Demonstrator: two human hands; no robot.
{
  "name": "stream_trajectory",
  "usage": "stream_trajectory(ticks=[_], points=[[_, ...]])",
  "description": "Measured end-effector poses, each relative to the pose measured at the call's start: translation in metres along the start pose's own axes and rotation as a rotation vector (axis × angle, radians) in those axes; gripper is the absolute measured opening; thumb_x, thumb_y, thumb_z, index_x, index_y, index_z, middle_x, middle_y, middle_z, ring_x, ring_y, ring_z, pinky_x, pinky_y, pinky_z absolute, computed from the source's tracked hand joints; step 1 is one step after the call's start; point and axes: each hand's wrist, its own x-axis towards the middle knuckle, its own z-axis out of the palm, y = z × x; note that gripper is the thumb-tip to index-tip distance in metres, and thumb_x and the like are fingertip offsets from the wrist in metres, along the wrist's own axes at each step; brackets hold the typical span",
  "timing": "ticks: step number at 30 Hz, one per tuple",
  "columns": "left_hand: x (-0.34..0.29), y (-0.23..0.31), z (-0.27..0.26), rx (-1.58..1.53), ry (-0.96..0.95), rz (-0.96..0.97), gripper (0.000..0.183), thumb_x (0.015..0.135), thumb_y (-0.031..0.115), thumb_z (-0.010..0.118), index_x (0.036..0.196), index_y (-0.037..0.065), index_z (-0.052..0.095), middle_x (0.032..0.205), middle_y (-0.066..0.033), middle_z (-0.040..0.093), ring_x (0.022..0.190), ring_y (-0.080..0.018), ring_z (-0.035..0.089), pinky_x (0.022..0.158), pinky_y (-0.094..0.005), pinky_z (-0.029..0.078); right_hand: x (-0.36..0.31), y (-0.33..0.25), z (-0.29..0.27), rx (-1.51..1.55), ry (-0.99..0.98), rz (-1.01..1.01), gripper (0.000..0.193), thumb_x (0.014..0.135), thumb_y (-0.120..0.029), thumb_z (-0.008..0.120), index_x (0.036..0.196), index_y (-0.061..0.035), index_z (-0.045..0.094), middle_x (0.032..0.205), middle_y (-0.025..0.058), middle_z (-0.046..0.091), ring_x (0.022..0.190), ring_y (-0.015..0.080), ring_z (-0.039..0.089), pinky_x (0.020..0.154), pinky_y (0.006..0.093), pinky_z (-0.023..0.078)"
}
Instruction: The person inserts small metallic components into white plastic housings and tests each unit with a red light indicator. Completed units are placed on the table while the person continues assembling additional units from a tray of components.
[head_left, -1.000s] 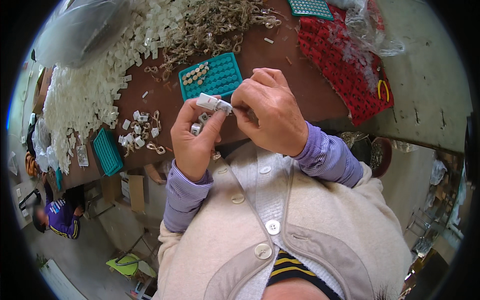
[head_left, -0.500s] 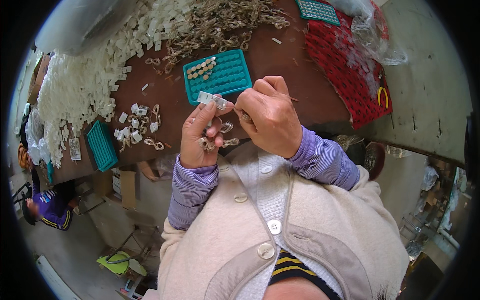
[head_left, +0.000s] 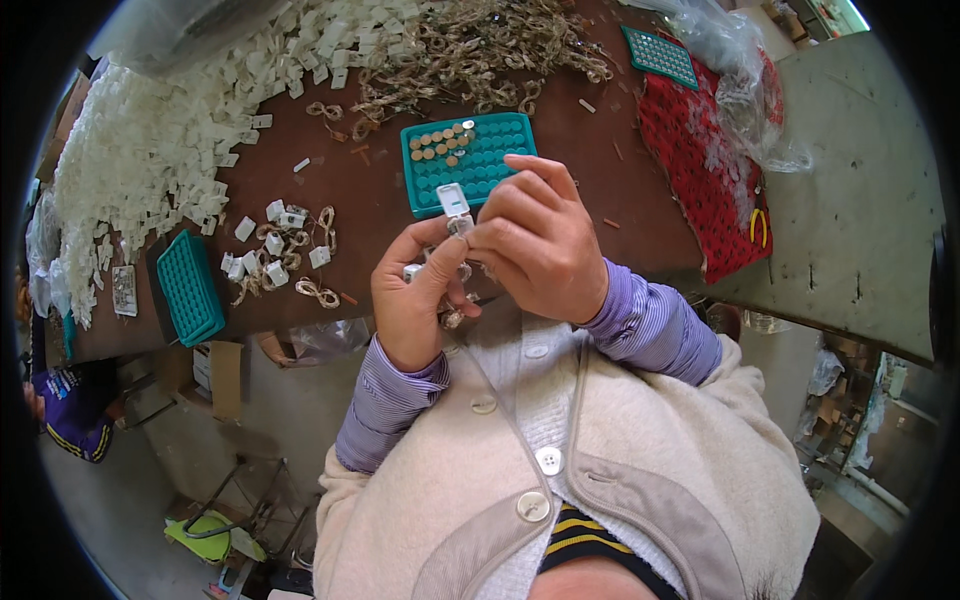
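Note:
My left hand (head_left: 410, 295) is closed on a small white battery case (head_left: 453, 199), its lid swung up and pointing away from me. A second white case (head_left: 412, 271) sits among the same hand's fingers. Thin coiled light-string wire (head_left: 452, 318) hangs below them. My right hand (head_left: 540, 240) pinches at the lower right edge of the upper case, thumb and forefinger together and the other fingers curled; its fingertips are partly hidden. Just beyond both hands lies a teal tray (head_left: 500, 126) of round pockets, with several button cells (head_left: 437, 138) in its far left part.
A heap of white cases (head_left: 130, 190) covers the table's left, beside tangled wire bundles (head_left: 470, 60). Left of my hands are finished-looking cases with wire (head_left: 275, 243) and another teal tray (head_left: 190, 288). Red cloth (head_left: 690, 180) with yellow-handled pliers (head_left: 758, 228) lies right. A person (head_left: 72, 410) is at far left.
The case has turned from lying sideways to having its lid upright. My right hand has come in against it, and the wire coil hangs lower. My view has shifted slightly.

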Motion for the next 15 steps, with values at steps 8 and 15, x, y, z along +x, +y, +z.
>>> stream_trajectory(ticks=[8,15], points=[[0.028,0.013,-0.025,-0.233,0.03,0.103,0.032,0.112,0.021,0.064,0.135,-0.001,0.068,0.116,-0.0168,0.078,0.071,-0.0045,0.063,0.063,-0.0282,0.069,0.033,0.065,0.031,-0.026,0.021,0.187,0.008,0.089,-0.011,0.08,0.097,-0.0089,0.078,0.088,0.008,0.065,0.088,0.03,0.067,0.077,0.0423,0.056],[0.03,0.015,-0.036,-0.293,-0.005,0.065,0.033,0.113,0.021,0.063,0.137,-0.001,0.066,0.118,-0.0166,0.078,0.069,-0.0034,0.056,0.046,-0.0192,0.047,0.03,0.066,0.036,-0.141,-0.04,0.086,0.01,0.088,-0.006,0.076,0.093,-0.0062,0.068,0.092,0.0099,0.061,0.089,0.0322,0.064,0.079,0.043,0.057]])
